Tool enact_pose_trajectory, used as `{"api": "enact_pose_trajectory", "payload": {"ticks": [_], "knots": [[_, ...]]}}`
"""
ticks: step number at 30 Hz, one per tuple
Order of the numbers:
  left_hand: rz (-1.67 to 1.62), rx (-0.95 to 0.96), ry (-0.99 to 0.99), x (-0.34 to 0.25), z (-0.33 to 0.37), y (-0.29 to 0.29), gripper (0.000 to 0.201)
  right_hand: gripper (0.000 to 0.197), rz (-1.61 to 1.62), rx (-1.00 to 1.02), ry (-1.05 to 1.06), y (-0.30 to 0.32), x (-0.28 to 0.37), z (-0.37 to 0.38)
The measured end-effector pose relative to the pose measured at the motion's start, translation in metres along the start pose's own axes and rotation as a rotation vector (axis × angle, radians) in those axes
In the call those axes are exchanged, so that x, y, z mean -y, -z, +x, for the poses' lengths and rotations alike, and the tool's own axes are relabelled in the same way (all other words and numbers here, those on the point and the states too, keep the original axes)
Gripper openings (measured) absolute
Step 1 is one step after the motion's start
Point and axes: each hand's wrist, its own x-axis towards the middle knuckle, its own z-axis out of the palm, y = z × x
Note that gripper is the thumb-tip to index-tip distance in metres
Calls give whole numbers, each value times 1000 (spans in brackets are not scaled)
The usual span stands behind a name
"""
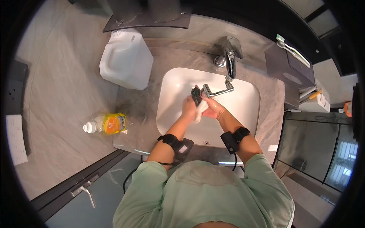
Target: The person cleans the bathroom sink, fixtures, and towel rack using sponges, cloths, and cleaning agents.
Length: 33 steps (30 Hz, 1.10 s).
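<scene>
Over the white sink [243,125], my two hands are close together below the end of the chrome faucet [229,62]. Between them is a soft-looking dark and white item [196,97], its upper part black with a touch of green, its lower part white; its exact kind is unclear. My left hand [188,108] is closed on its left side. From the right, my right hand [215,109] grips it, with the fingers curled and partly hidden. The faucet's jointed spout end almost touches the dark part.
On the counter to the left stand a white plastic jug [127,60] and a clear bottle with a yellow label [114,123]. At the right, a toothbrush [292,50] lies on a dark box [287,68]. A dark shelf [152,21] juts out above the jug.
</scene>
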Motion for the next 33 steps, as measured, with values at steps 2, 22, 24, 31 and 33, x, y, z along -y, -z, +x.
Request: {"api": "enact_pose_trajectory", "payload": {"ticks": [2, 22, 24, 31, 33], "knots": [[1211, -448, -914, 8, 14, 24, 32, 55, 54, 97, -102, -23, 5, -6], [425, 37, -775, -108, -104, -71, 26, 35, 208, -58, 50, -17, 20, -102], [109, -41, -328, -47, -72, -22, 33, 36, 210, -66, 107, -28, 26, -122], [-145, 915, 412, 11, -98, -80, 86, 28, 87, 179, 318, -58, 48, -152], [-206, 1089, 362, -5, -119, -105, 98, 27, -35, 106, 360, -50, 50, -160]]}}
